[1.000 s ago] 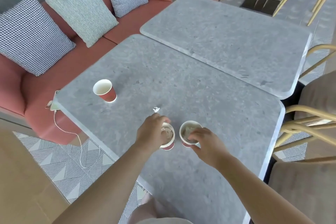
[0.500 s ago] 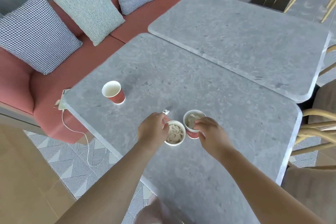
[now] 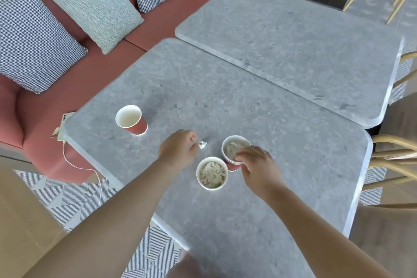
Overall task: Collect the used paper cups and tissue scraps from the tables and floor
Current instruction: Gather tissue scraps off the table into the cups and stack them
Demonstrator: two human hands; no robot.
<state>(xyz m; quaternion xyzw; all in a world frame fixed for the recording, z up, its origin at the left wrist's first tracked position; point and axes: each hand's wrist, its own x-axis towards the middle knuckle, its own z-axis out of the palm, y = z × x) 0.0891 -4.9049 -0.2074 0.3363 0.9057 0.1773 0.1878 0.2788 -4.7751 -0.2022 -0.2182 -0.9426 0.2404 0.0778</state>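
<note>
Bright daylight, soft shadows, edges warped, perhaps blurred.

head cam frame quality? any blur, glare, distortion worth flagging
Head view: wide-angle bending shows in the curved table edge; mild motion blur softens the left hand, tissue scrap and frame bottom; soft even daylight, faint shadow beside the empty cup, slight sheen along the far table rim, no harsh glare.

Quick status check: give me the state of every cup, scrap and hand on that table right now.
Lone cup: upright, looks empty, untouched.
Near cup: upright, stuffed with tissue, not held.
Far cup: upright, tissue inside, held at the rim.
Tissue scrap: on the table, at the left fingertips.
Left hand: pinching at the scrap.
Right hand: gripping the far cup.
</note>
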